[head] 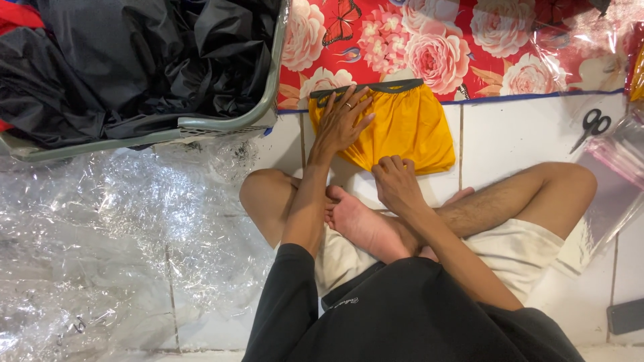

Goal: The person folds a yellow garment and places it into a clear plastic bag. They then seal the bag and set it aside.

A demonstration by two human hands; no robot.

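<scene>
A yellow garment with a dark waistband [402, 124] lies folded on the white tiled floor in front of my crossed legs. My left hand [341, 121] rests flat on its left part, fingers spread, a ring on one finger. My right hand [396, 181] has its fingers curled on the garment's lower edge, pinching the fabric near the bottom fold.
A grey basket [268, 100] filled with black fabric [134, 60] stands at the upper left. Crumpled clear plastic [100, 241] covers the floor on the left. A red floral mat [456, 47] lies beyond the garment. Scissors [592, 127] and clear bags [617, 174] are at the right.
</scene>
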